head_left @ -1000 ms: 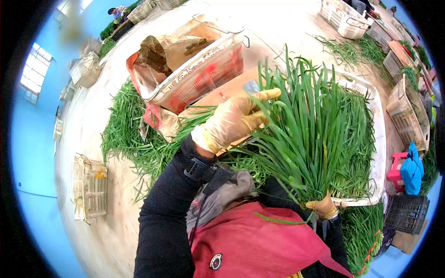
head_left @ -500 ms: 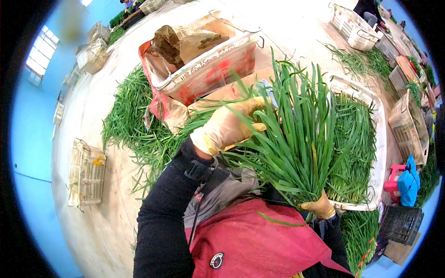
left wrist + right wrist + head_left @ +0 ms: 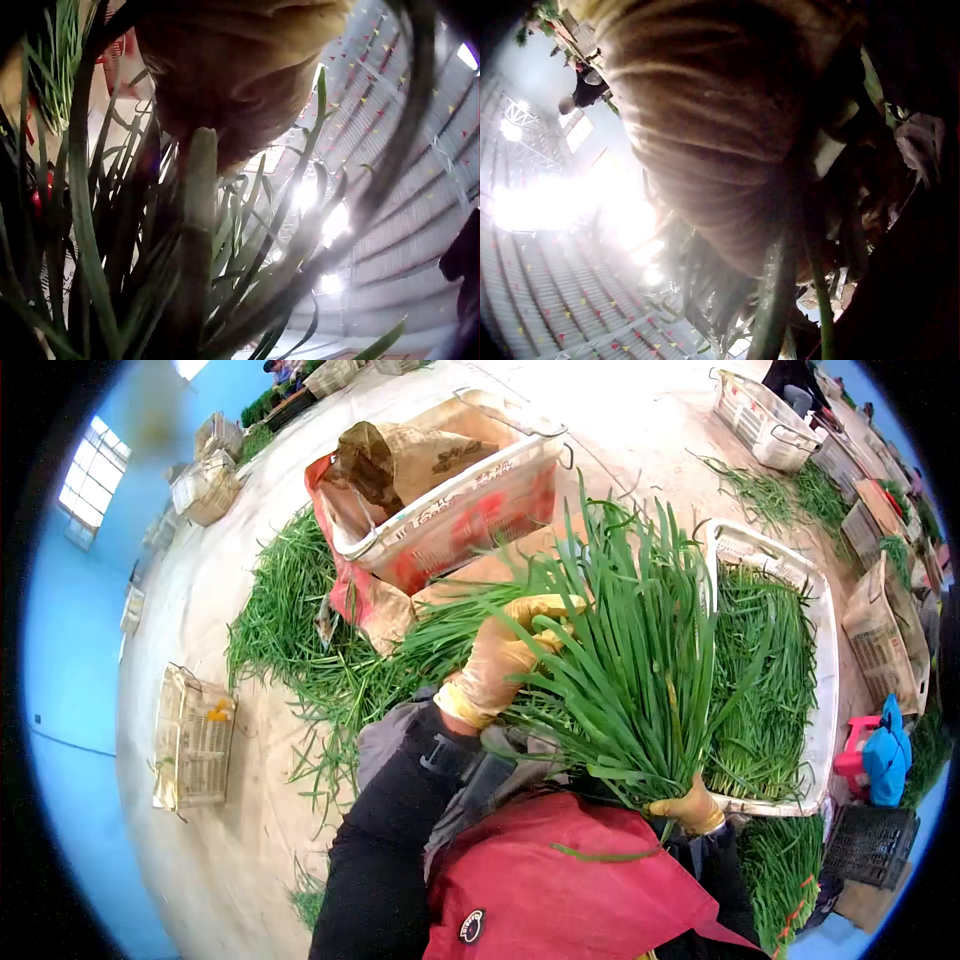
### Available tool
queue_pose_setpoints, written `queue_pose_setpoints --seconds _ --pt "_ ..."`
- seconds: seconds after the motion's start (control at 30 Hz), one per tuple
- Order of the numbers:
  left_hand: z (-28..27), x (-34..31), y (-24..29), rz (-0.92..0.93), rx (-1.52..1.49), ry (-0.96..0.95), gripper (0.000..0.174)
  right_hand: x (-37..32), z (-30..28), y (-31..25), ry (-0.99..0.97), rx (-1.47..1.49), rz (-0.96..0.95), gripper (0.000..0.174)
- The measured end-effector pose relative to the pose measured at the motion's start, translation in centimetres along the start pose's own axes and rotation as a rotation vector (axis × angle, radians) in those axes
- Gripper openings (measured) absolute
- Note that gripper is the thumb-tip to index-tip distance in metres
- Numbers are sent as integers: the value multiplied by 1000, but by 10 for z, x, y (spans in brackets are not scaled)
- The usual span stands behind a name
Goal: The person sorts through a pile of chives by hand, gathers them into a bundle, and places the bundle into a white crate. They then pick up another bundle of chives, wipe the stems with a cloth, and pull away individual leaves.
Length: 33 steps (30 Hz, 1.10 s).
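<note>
My right hand [image 3: 690, 807], in a yellowish glove, grips the lower stems of an upright, fanned bunch of garlic chives [image 3: 640, 670] in front of my red apron [image 3: 590, 860]. In the right wrist view the gloved right hand [image 3: 705, 127] is curled round the stems. My left hand [image 3: 505, 660], gloved too, is at the bunch's left side. Its index finger reaches out straight, touching the leaves. The left wrist view has the left glove [image 3: 232, 75] above long leaves [image 3: 199, 240], its fingertips hidden.
A white crate [image 3: 825, 690] of chives [image 3: 755, 680] stands on the right. Ahead is a red-and-white crate [image 3: 460, 510] holding brown sacking [image 3: 420, 455]. Loose greens [image 3: 285, 595] are heaped on the floor at left, near a small crate [image 3: 195, 745]. A red stool [image 3: 855, 760] stands far right.
My left hand has drawn back a little left and downward from the upper leaves. The leaves lean and spread more to the left. My right hand keeps its grip on the stems.
</note>
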<state>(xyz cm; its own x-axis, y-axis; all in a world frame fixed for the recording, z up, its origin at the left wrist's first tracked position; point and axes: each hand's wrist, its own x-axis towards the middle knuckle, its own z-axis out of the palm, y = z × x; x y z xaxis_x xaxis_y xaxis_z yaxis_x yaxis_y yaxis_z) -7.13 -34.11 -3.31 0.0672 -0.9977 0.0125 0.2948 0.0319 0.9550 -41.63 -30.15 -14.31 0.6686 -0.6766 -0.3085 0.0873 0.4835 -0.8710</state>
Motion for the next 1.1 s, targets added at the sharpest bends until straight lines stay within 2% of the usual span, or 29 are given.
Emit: queue_pose_setpoints --seconds 0.1,0.13,0.23,0.4,0.5,0.53,0.63,0.67,0.77,0.8,0.87,0.93,0.97,1.03,1.1 --pt "-7 -1 -8 -46 -79 -5 21 0 -4 2 -19 -20 50 119" --pt "-6 -3 -7 -43 -19 47 20 0 -3 0 -16 -9 51 118" --pt "-13 -4 -1 -146 -12 18 23 0 -3 0 -6 -37 42 118" --pt "-13 -8 -17 -12 -57 91 27 1 -5 6 33 -70 30 115" --pt "-17 -9 -20 35 -5 55 29 4 -10 8 -17 -122 60 107" --pt "-16 -11 -20 18 8 61 28 4 -7 11 6 -84 -12 97" --pt "-25 -15 -13 5 158 -56 22 7 -3 8 -5 -80 -11 90" --pt "-29 -16 -12 -19 203 -39 18 8 0 5 -2 -92 -16 88" --pt "-43 -18 -14 -25 385 -109 21 8 7 -3 9 -109 -37 84" --pt "-46 -16 -15 40 580 -150 17 8 8 -4 16 -102 -44 83" --pt "-42 -21 -19 -160 -17 36 16 8 10 -5 19 -96 -33 82" --pt "-41 -22 -19 -164 -68 100 16 10 11 -6 12 -98 1 82" --pt "-43 -21 -19 -73 181 71 16 10 10 -3 11 -104 -10 82" --pt "-47 -21 -22 -21 367 80 16 12 10 4 8 -116 -33 81" --pt "-54 -22 -28 -104 238 152 15 12 15 3 -18 -43 -33 81"
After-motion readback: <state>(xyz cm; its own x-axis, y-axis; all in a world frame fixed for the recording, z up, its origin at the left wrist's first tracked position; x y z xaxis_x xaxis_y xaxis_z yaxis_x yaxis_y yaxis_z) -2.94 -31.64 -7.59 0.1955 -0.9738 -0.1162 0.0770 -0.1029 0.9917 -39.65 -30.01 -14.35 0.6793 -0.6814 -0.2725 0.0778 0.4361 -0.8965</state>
